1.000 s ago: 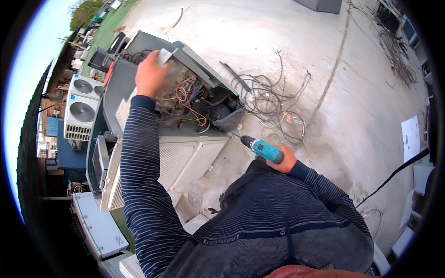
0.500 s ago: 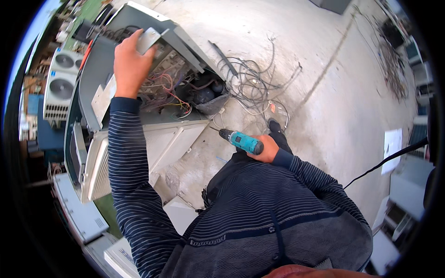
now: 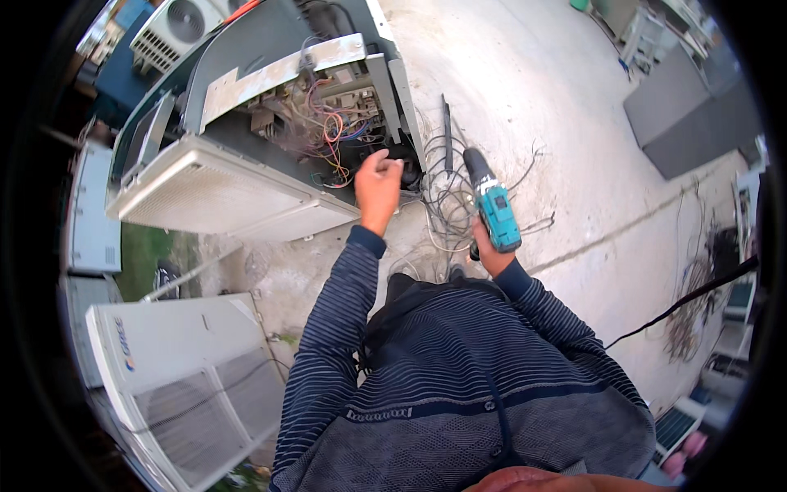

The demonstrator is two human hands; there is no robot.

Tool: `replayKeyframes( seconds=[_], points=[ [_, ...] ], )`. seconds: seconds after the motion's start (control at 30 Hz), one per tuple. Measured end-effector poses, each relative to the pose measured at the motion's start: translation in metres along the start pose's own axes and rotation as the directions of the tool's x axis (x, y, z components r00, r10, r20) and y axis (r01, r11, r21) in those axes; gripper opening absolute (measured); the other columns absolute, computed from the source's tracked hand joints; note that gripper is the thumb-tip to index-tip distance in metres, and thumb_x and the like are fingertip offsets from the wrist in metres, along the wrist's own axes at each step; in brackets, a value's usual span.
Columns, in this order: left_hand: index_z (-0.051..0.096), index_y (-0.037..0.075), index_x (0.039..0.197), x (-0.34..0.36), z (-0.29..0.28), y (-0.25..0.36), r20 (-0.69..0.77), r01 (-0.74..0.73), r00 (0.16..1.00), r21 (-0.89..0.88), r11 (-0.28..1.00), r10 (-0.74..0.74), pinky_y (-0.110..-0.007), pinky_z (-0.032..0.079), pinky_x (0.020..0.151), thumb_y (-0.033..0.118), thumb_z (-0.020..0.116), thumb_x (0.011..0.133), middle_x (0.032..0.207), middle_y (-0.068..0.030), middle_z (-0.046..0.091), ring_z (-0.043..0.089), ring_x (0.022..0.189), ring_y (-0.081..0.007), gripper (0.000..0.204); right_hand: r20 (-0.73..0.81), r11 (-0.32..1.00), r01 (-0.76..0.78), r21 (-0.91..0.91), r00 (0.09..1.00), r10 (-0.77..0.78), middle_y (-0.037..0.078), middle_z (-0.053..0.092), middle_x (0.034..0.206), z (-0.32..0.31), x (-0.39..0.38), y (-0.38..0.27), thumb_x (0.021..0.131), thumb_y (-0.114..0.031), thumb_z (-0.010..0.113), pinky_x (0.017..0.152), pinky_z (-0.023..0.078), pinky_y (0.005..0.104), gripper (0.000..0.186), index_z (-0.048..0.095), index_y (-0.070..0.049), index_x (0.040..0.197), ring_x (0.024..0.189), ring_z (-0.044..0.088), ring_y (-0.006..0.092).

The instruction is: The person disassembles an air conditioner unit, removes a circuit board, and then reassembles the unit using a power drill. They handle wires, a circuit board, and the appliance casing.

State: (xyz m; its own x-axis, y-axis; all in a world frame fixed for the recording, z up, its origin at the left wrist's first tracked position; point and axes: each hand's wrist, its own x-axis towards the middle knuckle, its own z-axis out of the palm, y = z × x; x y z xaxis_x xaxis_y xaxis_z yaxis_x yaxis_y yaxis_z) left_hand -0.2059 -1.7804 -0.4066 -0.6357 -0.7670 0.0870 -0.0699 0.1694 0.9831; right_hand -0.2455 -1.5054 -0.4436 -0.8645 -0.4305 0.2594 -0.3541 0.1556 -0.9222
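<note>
My right hand [image 3: 493, 248] grips a teal and black cordless drill [image 3: 498, 217], its chuck tilted up and away from me, above loose cables. My left hand [image 3: 378, 193] hovers by the near right corner of an opened outdoor air-conditioner unit [image 3: 246, 182]. Its fingers are curled with the tips together; whatever may be between them is too small to make out. Inside the unit, tangled coloured wires [image 3: 332, 127] and circuit parts lie exposed, with a dark rounded component partly hidden behind the left hand. A pale metal strip [image 3: 283, 74] crosses the top of the opening.
Black and grey cables [image 3: 451, 201] are heaped on the concrete floor [image 3: 574, 107] right of the unit. A white casing [image 3: 197, 381] stands at lower left. Grey cabinets [image 3: 697, 111] are at upper right, another outdoor unit [image 3: 176, 33] at upper left.
My left hand has let go of the metal strip's end and come down toward me to the unit's near corner. The drill has swung from pointing left to pointing away. The view has turned.
</note>
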Motion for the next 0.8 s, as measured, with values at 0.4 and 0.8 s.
replayKeyframes(
  seconds=[0.4,0.8],
  points=[
    [0.040,-0.004,0.153,0.041,0.085,0.029,-0.341,0.145,0.939,0.253,0.957,-0.052,-0.053,0.047,0.107,0.037,0.083,0.083,0.145,-0.0281,0.054,0.055,0.132,-0.0456,0.092,0.137,0.888,-0.070,0.454,0.991,0.008,0.007,0.074,0.099,0.036,0.183,-0.128,0.102,-0.018,0.073,0.073,0.057,0.0312,0.027,0.065,0.001,0.119,0.090,0.073,0.0161],
    [0.065,0.004,0.134,0.060,0.091,-0.016,-0.486,0.024,0.872,0.144,0.989,0.050,-0.048,0.059,0.086,0.035,0.083,0.083,0.111,-0.0236,0.076,0.074,0.102,-0.0424,0.063,0.440,0.856,-0.166,0.490,0.895,-0.078,0.016,0.070,0.124,0.065,0.257,-0.138,0.096,-0.037,0.081,0.086,0.059,0.0418,0.053,0.061,0.000,0.128,0.118,0.071,0.0310]
  ],
)
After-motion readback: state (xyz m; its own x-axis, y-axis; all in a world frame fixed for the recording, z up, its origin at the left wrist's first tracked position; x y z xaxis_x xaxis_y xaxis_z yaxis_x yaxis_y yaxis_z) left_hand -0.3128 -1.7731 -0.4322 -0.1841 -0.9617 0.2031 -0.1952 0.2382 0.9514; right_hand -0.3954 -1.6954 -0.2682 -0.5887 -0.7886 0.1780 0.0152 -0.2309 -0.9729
